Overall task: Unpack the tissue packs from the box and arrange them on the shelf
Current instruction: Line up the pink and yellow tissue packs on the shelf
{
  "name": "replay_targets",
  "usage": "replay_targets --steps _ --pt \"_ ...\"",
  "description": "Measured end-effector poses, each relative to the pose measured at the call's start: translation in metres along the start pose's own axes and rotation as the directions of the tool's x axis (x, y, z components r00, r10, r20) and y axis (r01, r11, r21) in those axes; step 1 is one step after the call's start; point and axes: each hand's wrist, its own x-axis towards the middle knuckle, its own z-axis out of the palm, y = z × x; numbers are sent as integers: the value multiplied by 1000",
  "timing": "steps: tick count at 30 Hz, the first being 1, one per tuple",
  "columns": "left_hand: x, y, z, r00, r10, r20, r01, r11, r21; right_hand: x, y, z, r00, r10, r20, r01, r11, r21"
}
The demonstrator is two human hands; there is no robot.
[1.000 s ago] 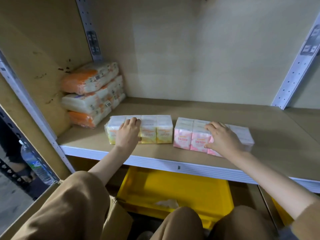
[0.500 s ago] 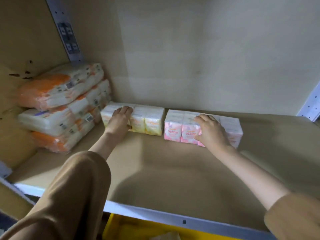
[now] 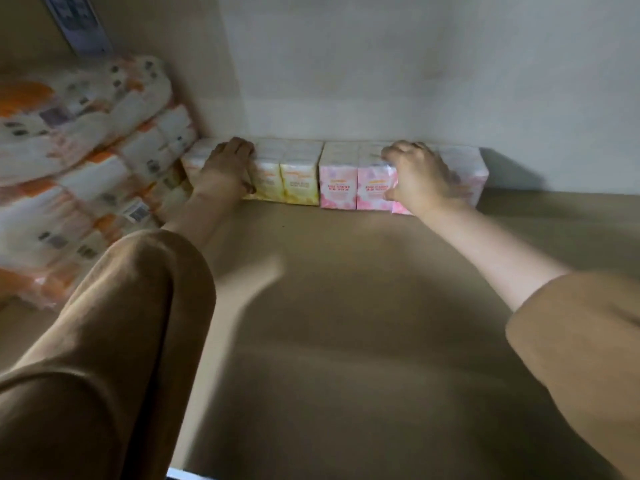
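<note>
Both arms reach deep into the shelf [image 3: 346, 306], right to the back wall [image 3: 415, 81]. Two blocks of tissue packs stand there in one row, touching the wall and touching each other end to end. The yellow tissue pack [image 3: 284, 174] sits on the left, the pink tissue pack [image 3: 341, 178] on the right.

The left hand [image 3: 225, 168] lies over the left part of the yellow one, fingers draped across its top and the thumb down on the front face; it looks like a light hold rather than a squeeze. The right hand [image 3: 419, 178] is curled over the pink one, fingers hooked on the top edge and the thumb pressed against the front, so it is gripping that pack. The picture is blurred here, so how tight either hold is stays hard to judge.

To the left, a stack of larger orange-and-white packs [image 3: 79, 161] is piled against the side wall, its near corner just beside the yellow block. Brown sleeves [image 3: 114, 341] cover both upper arms; the forearms are bare.
</note>
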Motion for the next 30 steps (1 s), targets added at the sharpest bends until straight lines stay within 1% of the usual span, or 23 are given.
replay_targets --steps 3,5,8,11,13,15,17,20,23,25,28,30 --pt "0 -2 3 999 4 -38 -4 1000 1 3 1 0 1000 -17 10 17 1000 -12" --pt "0 -2 3 999 11 -39 -11 1000 1 3 1 0 1000 -20 4 21 1000 -19" --pt "1 -2 0 1000 12 -3 -12 1000 18 4 1 0 1000 -28 -4 28 999 -18" --pt "3 -2 -8 998 2 64 -4 999 38 5 2 -4 998 -53 16 54 998 -29" --pt "3 -1 -16 995 1 104 -6 999 49 7 2 -11 995 -80 52 82 996 -41" --pt "3 0 -25 993 -8 120 2 999 49 8 2 -22 989 -92 118 99 994 -55" --pt "0 1 -34 993 -24 115 24 1000 2 8 2 -32 983 -94 155 104 993 -54" --pt "-15 1 -45 998 10 66 -7 999 -46 0 -4 -40 988 -101 121 101 995 8" --pt "-46 4 -57 998 57 41 -56 998 -36 -24 -20 -43 984 -99 150 86 992 92" --pt "-76 7 -62 994 57 88 -52 997 -52 -47 -36 -45 972 -138 191 110 983 149" --pt "-128 5 -65 980 40 194 -30 998 -56 -85 -68 -48 941 -235 242 171 951 257" --pt "-165 1 -67 976 11 215 -3 999 -41 -111 -90 -50 918 -289 272 204 932 301"
